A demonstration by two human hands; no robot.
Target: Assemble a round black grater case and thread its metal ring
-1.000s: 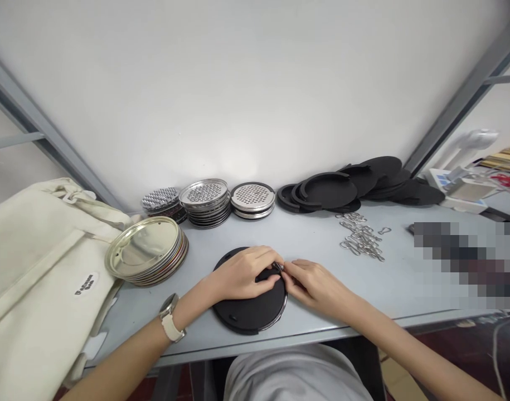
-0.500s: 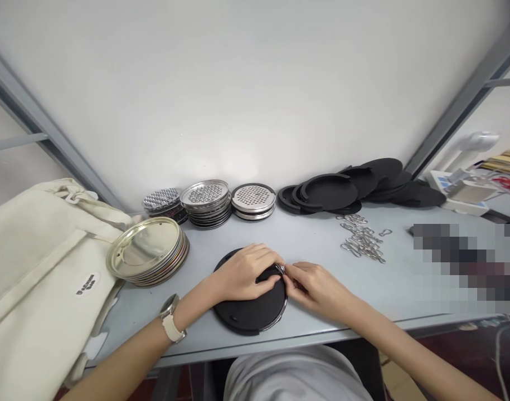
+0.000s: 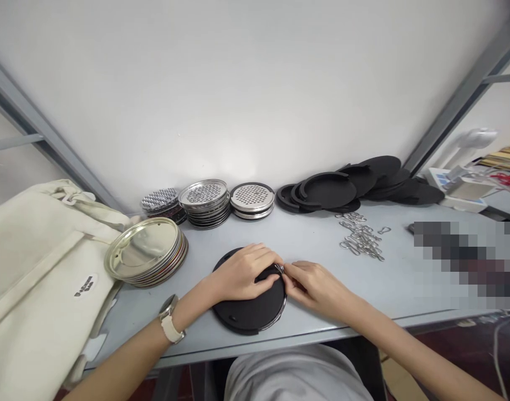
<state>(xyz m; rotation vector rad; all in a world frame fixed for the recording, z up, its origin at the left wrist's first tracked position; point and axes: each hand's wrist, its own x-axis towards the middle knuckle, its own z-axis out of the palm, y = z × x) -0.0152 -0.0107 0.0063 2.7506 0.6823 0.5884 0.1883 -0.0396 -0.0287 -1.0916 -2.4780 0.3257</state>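
A black round disc [image 3: 255, 314] lies on the table in front of me, with a shiny metal edge along its right rim. My left hand [image 3: 248, 273] rests over it, thumb and fingers curled round the rim at the upper right. At that same spot, my right hand [image 3: 315, 284] pinches a small metal clip [image 3: 281, 268], mostly covered by fingertips. Whether the clip passes through the disc is hidden. To the upper right lies a pile of wire snap clips [image 3: 359, 236].
Gold-coloured round lids [image 3: 141, 250] are stacked at left beside a cream bag [image 3: 41, 267]. Perforated metal grater discs [image 3: 204, 195] stand in stacks along the wall. Black round pieces [image 3: 328, 192] overlap at the back right. A blurred-out patch [image 3: 464, 262] covers something at right.
Both hands stay at the disc's upper right rim. The metal clip between the fingertips shifts very slightly; otherwise only the camera view moves a little.
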